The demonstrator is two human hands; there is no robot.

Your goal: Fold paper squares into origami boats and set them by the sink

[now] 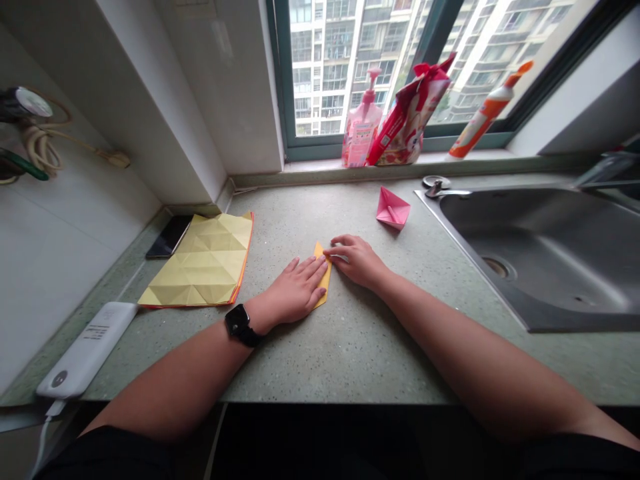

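Observation:
A narrow folded piece of yellow paper [324, 279] lies on the speckled green counter [350, 333]. My left hand [295, 290], with a black watch on the wrist, lies flat on the paper with its fingers stretched out, covering most of it. My right hand [356, 259] rests at the paper's upper right edge, fingers curled and fingertips pressing down on the fold. A finished pink folded paper shape [393, 209] sits further back to the right, apart from both hands.
A creased yellow paper stack [205, 263] lies at left, with a dark phone [169, 237] behind it and a white power bank [87, 350] near the front edge. A steel sink [545, 253] fills the right. Pink pump bottle [361, 130], red bag [410, 117] and orange-capped bottle [487, 113] stand on the sill.

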